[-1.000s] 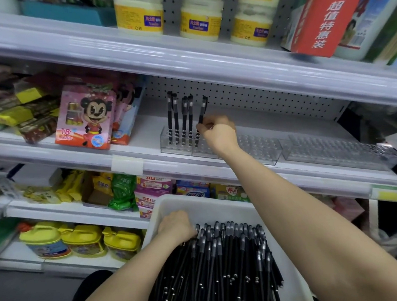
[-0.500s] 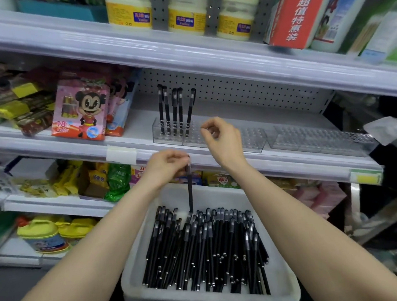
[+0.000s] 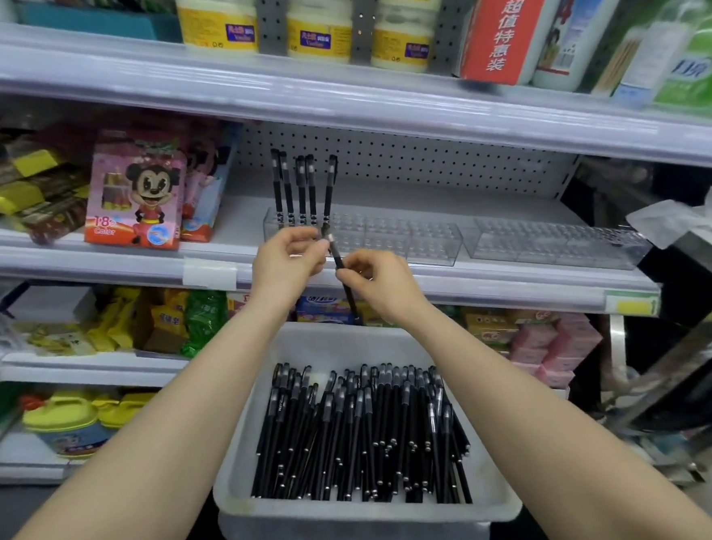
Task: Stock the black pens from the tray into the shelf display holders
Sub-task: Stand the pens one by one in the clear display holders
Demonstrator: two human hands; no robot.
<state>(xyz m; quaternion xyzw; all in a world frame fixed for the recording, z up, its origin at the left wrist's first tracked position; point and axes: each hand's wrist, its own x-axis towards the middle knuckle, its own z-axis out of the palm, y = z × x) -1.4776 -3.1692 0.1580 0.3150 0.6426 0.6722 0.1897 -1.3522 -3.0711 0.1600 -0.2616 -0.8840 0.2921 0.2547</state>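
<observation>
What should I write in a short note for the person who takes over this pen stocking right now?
Left hand: pinches the upper end of one black pen.
Right hand: grips the same pen at mid-shaft, in front of the shelf.
Done: five standing pens at the left end of the left holder.
Left: seat the held pen, then fill the other holes and the right holder, which holds no pens. The tray below holds many loose pens.
</observation>
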